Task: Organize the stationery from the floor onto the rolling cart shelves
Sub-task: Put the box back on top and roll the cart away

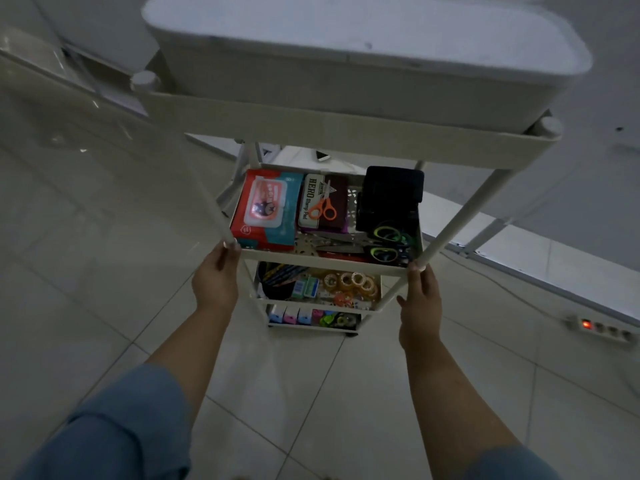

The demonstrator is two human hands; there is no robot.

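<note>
A white rolling cart (332, 133) stands on the tiled floor in front of me. My left hand (216, 278) touches its front left post at the second shelf, and my right hand (420, 299) touches the front right post; I cannot tell how tightly either grips. The second shelf holds a red wipes pack (265, 209), a stamp pad box (313, 199), orange scissors (322, 207), a black case (391, 199) and green scissors (389, 244). Tape rolls (351, 282) and pencils (280, 273) lie on the third shelf. Small coloured items (301, 315) fill the bottom shelf.
A large white lidded box (363, 60) sits on the cart's top shelf. A power strip (602, 329) with a red light lies on the floor at the right, with a cable leading to it. Pale cabinets stand at the left.
</note>
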